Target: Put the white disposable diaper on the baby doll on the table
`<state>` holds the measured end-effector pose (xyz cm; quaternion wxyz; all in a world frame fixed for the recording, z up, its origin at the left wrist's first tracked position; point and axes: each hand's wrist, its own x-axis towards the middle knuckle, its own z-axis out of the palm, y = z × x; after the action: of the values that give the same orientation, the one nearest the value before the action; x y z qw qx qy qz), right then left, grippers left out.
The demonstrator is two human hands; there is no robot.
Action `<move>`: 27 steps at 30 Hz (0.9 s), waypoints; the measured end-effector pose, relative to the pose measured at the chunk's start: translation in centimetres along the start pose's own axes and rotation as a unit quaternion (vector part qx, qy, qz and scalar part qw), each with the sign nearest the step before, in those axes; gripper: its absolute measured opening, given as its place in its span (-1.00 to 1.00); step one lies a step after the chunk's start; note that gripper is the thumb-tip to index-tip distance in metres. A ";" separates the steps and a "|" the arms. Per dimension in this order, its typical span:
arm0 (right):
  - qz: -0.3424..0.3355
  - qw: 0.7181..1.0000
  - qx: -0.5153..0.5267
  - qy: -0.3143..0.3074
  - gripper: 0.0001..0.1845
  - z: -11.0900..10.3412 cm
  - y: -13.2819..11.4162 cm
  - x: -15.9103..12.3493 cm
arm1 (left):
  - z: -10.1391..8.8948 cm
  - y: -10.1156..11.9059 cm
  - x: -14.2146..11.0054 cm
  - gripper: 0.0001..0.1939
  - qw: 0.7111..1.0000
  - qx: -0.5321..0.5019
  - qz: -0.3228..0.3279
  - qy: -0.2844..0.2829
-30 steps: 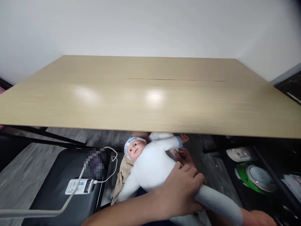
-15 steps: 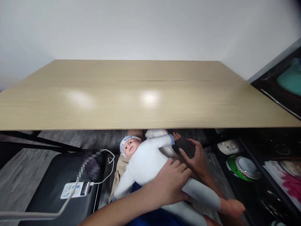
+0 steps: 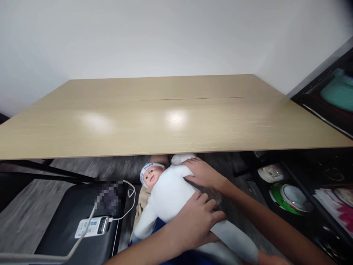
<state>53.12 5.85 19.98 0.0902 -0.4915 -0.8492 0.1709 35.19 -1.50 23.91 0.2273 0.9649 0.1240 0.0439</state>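
A baby doll [image 3: 173,193] in a white suit and a lettered headband lies face up across my lap, its head to the left and its legs toward the lower right. My left hand [image 3: 200,221] curls round the doll's hip and upper thigh. Over the doll's raised arm, my right hand [image 3: 202,172] is closed, covering the forearm and the doll's hand. A white, padded-looking item [image 3: 180,158] shows partly beyond that arm, under the table edge; its kind cannot be made out.
The wooden table [image 3: 154,136] spans the view just beyond the doll. At left, a black seat [image 3: 60,221] holds a white power bank [image 3: 92,227] with a cable. A dark shelf at right carries a green-and-white round container [image 3: 289,198] and papers [image 3: 328,206].
My right hand has moved up and left from beside the doll and closed over its arm. My left hand stays on the hip. The view has tilted slightly.
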 end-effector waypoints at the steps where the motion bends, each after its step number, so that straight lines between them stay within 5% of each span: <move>1: -0.005 1.000 -0.006 -0.006 -0.68 -0.3 -0.7 0.5 | -0.3 0.2 -0.3 -0.51 1.000 -0.005 -0.006 0.002; 7: -0.050 0.998 -0.020 0.011 -0.76 -2.2 -4.7 0.9 | -3.2 1.6 -3.6 -0.33 0.991 -0.122 0.000 0.061; 11: -0.054 0.993 0.091 0.049 -0.71 -3.2 -5.9 -0.2 | -2.4 1.3 -9.0 -0.69 0.964 -0.164 0.008 0.207; 14: -0.018 0.971 0.219 0.093 -0.63 -3.7 -6.5 -1.8 | 0.5 0.1 -14.1 -0.69 0.914 -0.076 -0.103 0.385; 17: 0.023 0.938 0.314 0.144 -0.63 -4.2 -7.3 -3.9 | 3.5 -1.3 -17.7 -0.55 0.837 0.010 -0.266 0.477; 19: 0.038 0.917 0.348 0.192 -0.63 -4.6 -7.9 -5.2 | 4.3 -2.1 -18.3 -0.36 0.824 -0.003 -0.324 0.465; 22: 0.068 0.895 0.360 0.255 -0.64 -5.7 -8.0 -6.5 | 2.9 -3.2 -16.9 -0.36 0.848 -0.102 -0.347 0.387; 27: 0.134 0.899 0.289 0.300 -0.70 -8.8 -4.3 -6.1 | -5.1 -6.4 -12.3 -0.50 0.885 -0.143 -0.312 0.313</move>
<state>55.53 0.35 29.88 0.4554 -0.5808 -0.6210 0.2637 21.25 3.04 25.21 0.3139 0.7694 0.4760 0.2878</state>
